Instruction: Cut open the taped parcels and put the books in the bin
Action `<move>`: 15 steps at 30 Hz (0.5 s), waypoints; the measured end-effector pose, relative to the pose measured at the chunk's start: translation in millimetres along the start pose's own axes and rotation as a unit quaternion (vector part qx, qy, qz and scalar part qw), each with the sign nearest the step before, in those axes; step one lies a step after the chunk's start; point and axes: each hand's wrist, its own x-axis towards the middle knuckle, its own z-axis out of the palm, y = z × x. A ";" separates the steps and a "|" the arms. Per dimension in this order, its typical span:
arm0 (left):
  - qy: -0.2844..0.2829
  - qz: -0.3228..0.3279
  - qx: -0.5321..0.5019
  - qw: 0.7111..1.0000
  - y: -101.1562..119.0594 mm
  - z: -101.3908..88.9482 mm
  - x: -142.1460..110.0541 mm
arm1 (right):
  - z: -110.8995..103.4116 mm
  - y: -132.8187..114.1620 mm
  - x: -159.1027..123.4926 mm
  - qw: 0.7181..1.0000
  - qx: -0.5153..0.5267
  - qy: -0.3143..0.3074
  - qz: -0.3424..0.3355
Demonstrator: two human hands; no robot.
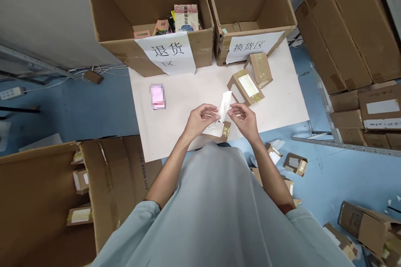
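Observation:
A small white slip of paper is pinched between both hands above the table's front edge. My left hand grips its left side, thumb and fingers closed. On the other side, my right hand has thumb and fingers together at the slip's right edge. Just beneath the hands lies a small cardboard box with a white label and yellowish tape, partly hidden by them. Two more small taped boxes, one labelled box and one behind it, stand beyond my right hand. A pink packet, blurred, lies to the left.
Two large open cartons with paper signs stand at the back of the white table: a left carton holding colourful packets and a right carton. A big open carton at lower left contains small boxes. Several boxes lie on the blue floor.

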 end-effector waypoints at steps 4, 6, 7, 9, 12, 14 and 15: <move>0.004 0.015 0.013 1.000 -3.3 5.6 2.1 | -0.3 -1.1 -13.4 1.000 -0.010 0.023 0.002; -0.004 0.018 0.017 1.000 -2.5 7.0 1.4 | -0.2 -1.6 -19.1 0.999 -0.020 0.031 0.001; -0.009 0.020 0.019 1.000 -1.6 7.4 0.5 | 0.0 -1.8 -21.6 0.999 -0.024 0.033 0.000; -0.015 0.025 0.027 0.999 0.3 7.6 -1.9 | 1.2 -2.1 -25.7 0.999 -0.030 0.034 -0.004; 0.003 0.039 0.055 0.998 1.3 6.9 -6.5 | 5.6 -2.1 -29.9 0.999 -0.036 0.033 -0.007; 0.027 0.059 0.081 0.995 -0.3 5.3 -9.5 | 10.2 -2.3 -31.4 0.999 -0.037 0.027 -0.007; 0.036 0.070 0.091 0.993 -1.7 4.0 -11.0 | 12.8 -2.6 -31.9 0.999 -0.035 0.023 -0.006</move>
